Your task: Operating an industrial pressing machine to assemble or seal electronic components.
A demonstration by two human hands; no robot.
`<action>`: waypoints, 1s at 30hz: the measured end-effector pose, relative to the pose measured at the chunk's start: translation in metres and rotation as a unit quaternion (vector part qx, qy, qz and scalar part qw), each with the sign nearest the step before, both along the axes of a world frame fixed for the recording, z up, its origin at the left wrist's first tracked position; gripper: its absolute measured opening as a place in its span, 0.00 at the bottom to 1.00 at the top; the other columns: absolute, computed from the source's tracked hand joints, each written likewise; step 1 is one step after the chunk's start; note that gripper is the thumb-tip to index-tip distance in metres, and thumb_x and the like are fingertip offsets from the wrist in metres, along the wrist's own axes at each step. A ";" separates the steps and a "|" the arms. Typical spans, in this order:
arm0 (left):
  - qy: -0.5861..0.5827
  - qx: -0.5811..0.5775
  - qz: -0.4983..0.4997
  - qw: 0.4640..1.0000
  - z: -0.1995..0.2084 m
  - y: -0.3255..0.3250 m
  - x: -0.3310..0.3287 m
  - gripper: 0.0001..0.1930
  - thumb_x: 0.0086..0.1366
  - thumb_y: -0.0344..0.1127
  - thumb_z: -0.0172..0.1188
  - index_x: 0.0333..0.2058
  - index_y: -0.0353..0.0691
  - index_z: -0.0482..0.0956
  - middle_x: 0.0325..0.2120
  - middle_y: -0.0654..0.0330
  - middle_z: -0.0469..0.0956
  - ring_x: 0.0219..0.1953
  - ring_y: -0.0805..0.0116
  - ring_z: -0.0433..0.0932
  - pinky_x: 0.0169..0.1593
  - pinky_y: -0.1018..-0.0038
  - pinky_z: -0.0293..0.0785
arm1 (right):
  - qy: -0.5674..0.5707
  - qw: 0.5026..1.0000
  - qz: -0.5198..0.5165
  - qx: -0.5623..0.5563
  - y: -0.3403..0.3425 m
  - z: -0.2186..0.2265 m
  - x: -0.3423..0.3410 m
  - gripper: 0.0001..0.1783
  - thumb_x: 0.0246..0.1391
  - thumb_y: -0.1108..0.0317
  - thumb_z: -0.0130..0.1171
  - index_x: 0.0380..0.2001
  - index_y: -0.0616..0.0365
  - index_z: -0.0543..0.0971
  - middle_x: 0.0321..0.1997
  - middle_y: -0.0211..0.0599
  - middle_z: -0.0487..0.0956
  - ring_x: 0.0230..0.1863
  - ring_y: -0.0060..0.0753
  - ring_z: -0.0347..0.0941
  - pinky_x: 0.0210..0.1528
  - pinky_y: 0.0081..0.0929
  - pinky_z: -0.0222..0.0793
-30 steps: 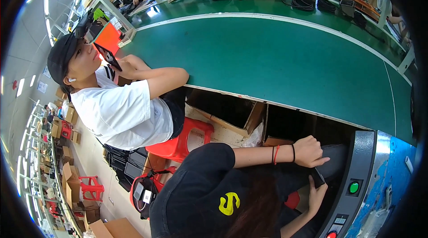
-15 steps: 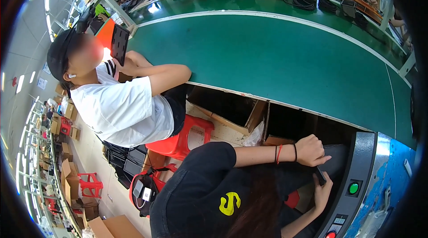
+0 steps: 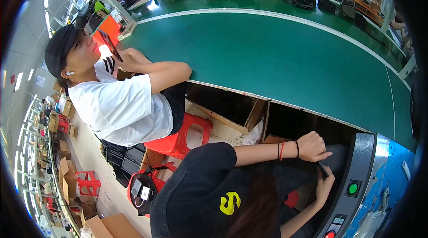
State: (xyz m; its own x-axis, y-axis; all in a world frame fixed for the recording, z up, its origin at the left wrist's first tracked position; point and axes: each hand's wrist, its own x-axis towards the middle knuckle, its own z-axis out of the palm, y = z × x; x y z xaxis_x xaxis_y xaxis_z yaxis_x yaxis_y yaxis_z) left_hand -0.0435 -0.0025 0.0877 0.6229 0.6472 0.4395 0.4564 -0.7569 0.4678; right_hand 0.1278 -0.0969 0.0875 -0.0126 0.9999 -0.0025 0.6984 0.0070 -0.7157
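In front of my black shirt, both hands are close together above my dark-trousered leg (image 3: pixel 339 160), beside the work table. My left hand (image 3: pixel 313 147) is bent at the wrist with its fingers curled, one digit pointing out toward the other hand; its palm side is hidden. Just below it, my right hand (image 3: pixel 324 186) grips a thin, dark, phone-like object (image 3: pixel 324 171), seen nearly edge-on. A black band and a red band circle my left wrist.
The green table (image 3: pixel 267 51) stretches ahead. A seated co-worker (image 3: pixel 120 104) at left holds up a dark phone (image 3: pixel 110 45). Under the table stand cardboard boxes (image 3: pixel 223 115). At right is a grey panel with a green button (image 3: pixel 353 188). Red stools (image 3: pixel 178 137) stand behind.
The co-worker's phone has turned from showing its flat side to nearly edge-on. My left hand has shifted slightly to the right; my right hand and its dark object have tilted a little.
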 end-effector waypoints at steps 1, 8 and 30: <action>-0.012 -0.006 0.004 1.000 0.000 -0.002 -0.001 0.25 0.60 0.45 0.47 0.08 0.38 0.74 0.10 0.54 0.71 0.17 0.54 0.72 0.23 0.63 0.67 | 0.039 0.999 0.020 -0.017 0.000 0.000 0.001 0.13 0.50 0.71 0.57 0.37 0.68 0.74 0.34 0.49 0.75 0.40 0.51 0.70 0.45 0.35 0.63; -0.002 -0.043 0.053 0.998 0.001 -0.002 -0.004 0.24 0.60 0.45 0.46 0.09 0.39 0.75 0.11 0.52 0.72 0.17 0.52 0.72 0.24 0.63 0.66 | -0.067 0.995 -0.065 -0.036 -0.006 0.005 -0.005 0.14 0.49 0.71 0.58 0.40 0.62 0.75 0.43 0.47 0.74 0.47 0.46 0.67 0.51 0.35 0.61; -0.005 -0.061 0.058 0.996 0.007 -0.023 -0.017 0.24 0.60 0.45 0.47 0.10 0.37 0.75 0.10 0.51 0.71 0.18 0.52 0.73 0.25 0.61 0.66 | -0.029 0.995 -0.029 -0.087 -0.015 0.029 -0.025 0.09 0.47 0.75 0.58 0.34 0.65 0.77 0.36 0.48 0.75 0.40 0.49 0.68 0.48 0.34 0.62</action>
